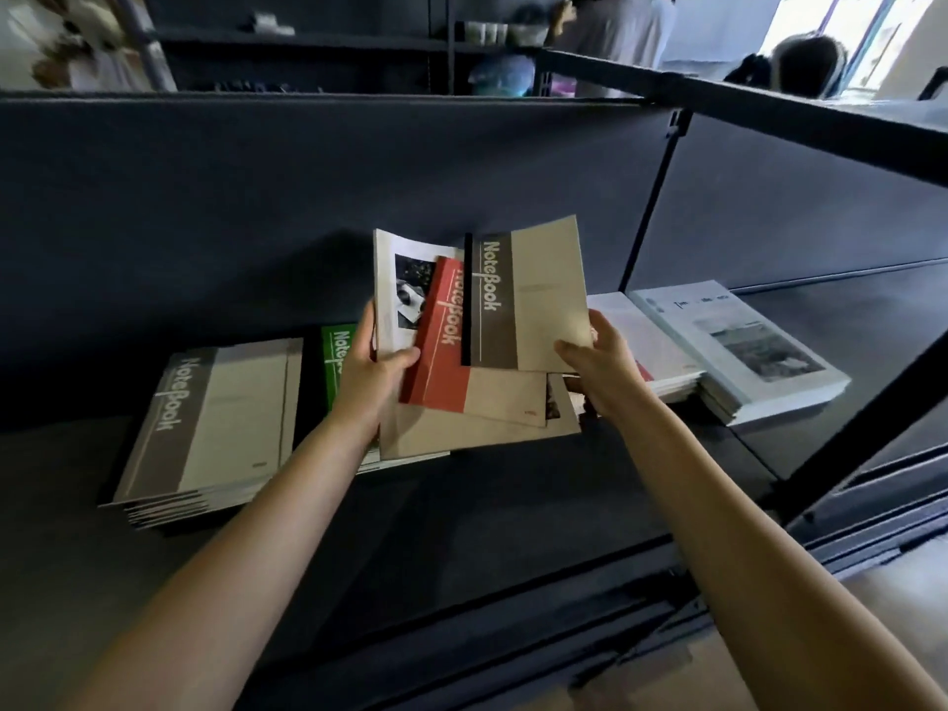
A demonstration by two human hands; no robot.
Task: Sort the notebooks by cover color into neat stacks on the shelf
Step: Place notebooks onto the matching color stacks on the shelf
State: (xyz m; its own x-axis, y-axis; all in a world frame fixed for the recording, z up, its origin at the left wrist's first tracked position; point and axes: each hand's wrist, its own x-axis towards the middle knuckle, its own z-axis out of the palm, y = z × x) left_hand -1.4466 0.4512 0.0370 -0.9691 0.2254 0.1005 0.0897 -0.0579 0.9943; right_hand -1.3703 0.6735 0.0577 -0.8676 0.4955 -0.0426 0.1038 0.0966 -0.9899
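Already the grey-banded stack (205, 428) lies squared on the shelf (487, 505) at the far left, with a green notebook (336, 356) just beside it, half hidden. The left hand (372, 369) pinches a fanned bundle, thumb across the red notebook (446, 331), a photo-cover notebook (397, 289) behind. The right hand (603, 364) grips the lower corner of the brown notebook (528, 300), raised off the fan. I'd peel that one clear before swinging it left, and land it flush with the grey pile, which looks like its match. Farther right, the white photo-cover stacks (738, 351) sit slightly splayed.
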